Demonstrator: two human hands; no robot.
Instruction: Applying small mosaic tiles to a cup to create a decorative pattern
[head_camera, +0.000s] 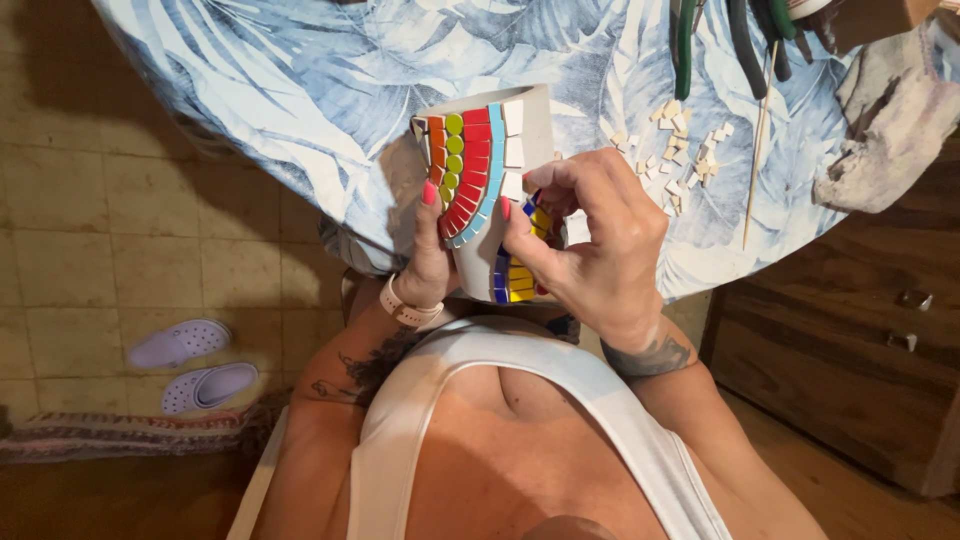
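Observation:
A pale ceramic pot carries curved mosaic bands of orange, green, red, light blue and white tiles, with blue and yellow tiles lower down. My left hand grips the pot from below, thumb on the red band. My right hand rests against the pot's side, its fingertips pressing a small white tile at the end of the white row.
A round table with a blue leaf-print cloth lies beyond the pot. On it are several loose white tile pieces, a thin wooden stick, green-handled pliers and a crumpled rag. Lilac clogs sit on the tiled floor; a wooden cabinet stands right.

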